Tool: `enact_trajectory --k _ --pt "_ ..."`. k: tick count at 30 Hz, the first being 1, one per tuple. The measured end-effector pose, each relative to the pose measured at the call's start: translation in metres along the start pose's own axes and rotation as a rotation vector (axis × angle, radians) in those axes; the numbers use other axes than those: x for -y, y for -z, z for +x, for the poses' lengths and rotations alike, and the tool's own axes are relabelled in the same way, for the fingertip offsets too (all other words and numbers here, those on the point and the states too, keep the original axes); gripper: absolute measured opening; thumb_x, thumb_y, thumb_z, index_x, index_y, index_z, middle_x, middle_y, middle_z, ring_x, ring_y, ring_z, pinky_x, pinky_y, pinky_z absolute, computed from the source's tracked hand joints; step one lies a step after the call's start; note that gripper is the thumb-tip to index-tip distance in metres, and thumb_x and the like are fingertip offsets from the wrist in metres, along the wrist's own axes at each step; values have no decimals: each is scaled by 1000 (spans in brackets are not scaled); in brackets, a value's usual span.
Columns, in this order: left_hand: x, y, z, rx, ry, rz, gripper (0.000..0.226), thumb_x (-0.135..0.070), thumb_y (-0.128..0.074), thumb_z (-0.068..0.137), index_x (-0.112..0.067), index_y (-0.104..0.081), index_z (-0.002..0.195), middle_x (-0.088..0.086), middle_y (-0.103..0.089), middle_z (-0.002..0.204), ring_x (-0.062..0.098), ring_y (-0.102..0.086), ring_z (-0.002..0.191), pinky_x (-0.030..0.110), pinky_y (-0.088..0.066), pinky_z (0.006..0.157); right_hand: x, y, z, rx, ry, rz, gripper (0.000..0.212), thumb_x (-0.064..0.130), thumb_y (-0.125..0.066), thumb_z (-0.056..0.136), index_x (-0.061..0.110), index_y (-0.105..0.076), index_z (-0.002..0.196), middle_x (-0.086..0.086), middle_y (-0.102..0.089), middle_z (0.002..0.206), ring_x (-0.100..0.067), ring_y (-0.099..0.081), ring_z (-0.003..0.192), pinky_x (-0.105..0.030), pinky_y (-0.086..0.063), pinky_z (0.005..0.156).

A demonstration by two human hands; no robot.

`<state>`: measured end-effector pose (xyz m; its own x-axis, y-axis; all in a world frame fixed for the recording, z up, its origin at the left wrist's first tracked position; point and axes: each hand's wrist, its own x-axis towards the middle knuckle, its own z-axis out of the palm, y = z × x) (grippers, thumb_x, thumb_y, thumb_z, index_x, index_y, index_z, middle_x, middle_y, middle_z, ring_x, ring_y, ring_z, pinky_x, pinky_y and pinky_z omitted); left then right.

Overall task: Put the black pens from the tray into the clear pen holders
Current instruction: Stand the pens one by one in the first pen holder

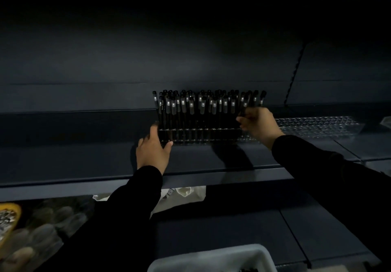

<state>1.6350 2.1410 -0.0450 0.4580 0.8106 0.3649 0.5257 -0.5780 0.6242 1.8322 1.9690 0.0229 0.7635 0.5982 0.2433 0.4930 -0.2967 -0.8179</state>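
A clear pen holder stands on a dark shelf, packed with several upright black pens. My left hand rests against the holder's left end, fingers spread along its front corner. My right hand is at the holder's right end, fingers closed around black pens that stand at that end. A second clear holder lies empty to the right. The light grey tray shows at the bottom edge; its inside is mostly out of view.
The dark shelf runs the full width, with another shelf overhead and a slotted upright at the right. Below the shelf hang white cloth items. A yellow-rimmed object sits at the lower left.
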Motion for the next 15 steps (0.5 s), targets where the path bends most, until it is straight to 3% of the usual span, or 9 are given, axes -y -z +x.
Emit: enact_trajectory --k 2,4,7,10,12,15 --pt "-4 5 -14 -73 -38 -91 58 -22 -57 93 -20 -29 144 13 -49 134 31 -44 123 41 -40 102 -3 6 -10 -3 -16 23 55 22 -71 84 -11 -51 123 -19 -67 101 -30 -66 92 -44 -53 89" --pt "1 4 -41 -148 -149 -114 55 -16 -56 92 -16 -34 143 13 -39 142 29 -39 128 41 -37 107 -6 12 -29 19 -25 75 60 27 -74 81 -3 -51 128 -14 -68 106 -25 -65 98 -37 -52 88" --pt "27 -8 -96 -169 -364 -34 48 -19 -53 91 -13 -39 137 17 -30 147 31 -32 132 40 -29 110 -10 14 -69 41 -13 141 47 25 -70 84 6 -56 125 -7 -67 108 -18 -64 100 -31 -52 87" --pt "66 -20 -154 -106 -489 140 45 -29 -44 86 -19 -42 130 17 -30 144 31 -32 128 42 -23 110 -21 4 -118 47 47 159 30 16 -68 85 5 -60 112 -6 -66 94 -14 -63 87 -28 -53 82" --pt "97 -29 -188 7 -467 274 48 -36 -42 84 -22 -43 129 17 -37 141 29 -34 128 46 -19 109 -37 -5 -151 105 89 124 23 14 -70 84 11 -61 104 -3 -66 87 -12 -62 79 -26 -52 76" --pt "131 -34 -226 258 -123 450 60 -40 -46 86 -23 -34 142 14 -36 147 28 -35 132 51 -15 112 -75 -23 -189 227 73 33 21 11 -71 82 20 -61 98 2 -65 81 -10 -58 70 -22 -50 68"
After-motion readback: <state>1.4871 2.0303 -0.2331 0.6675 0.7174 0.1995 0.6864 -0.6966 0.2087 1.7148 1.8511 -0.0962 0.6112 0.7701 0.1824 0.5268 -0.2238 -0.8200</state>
